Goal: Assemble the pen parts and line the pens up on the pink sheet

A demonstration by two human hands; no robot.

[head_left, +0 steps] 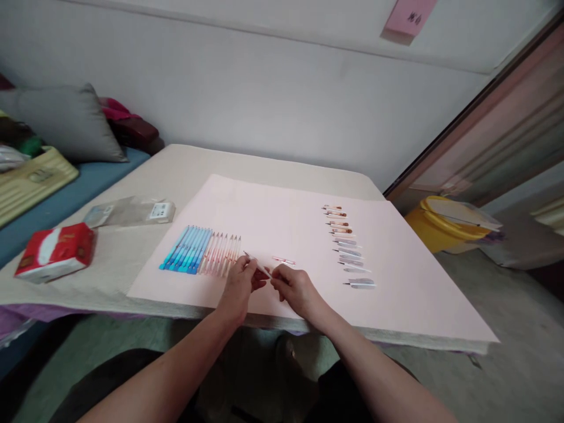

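Observation:
Between my two hands is a slim whitish pen (263, 270), its pointed tip toward the upper left. My left hand (240, 285) pinches it near the tip. The fingers of my right hand (294, 286) are closed at its rear end; a finer part there is too small to make out. Just beyond my right hand lies a short clear-and-red pen piece (283, 260). Left of my hands, blue pens (187, 249) lie in a tight row, with pale pink pens (220, 252) alongside them.
To the right, thin white refills with dark tips (352, 255) lie in a column beside grey and brown pieces. A pink sheet (273, 211) covers the table. A red tissue pack (55, 252) and clear plastic packaging (127, 212) lie left. A yellow bucket (436, 226) stands right.

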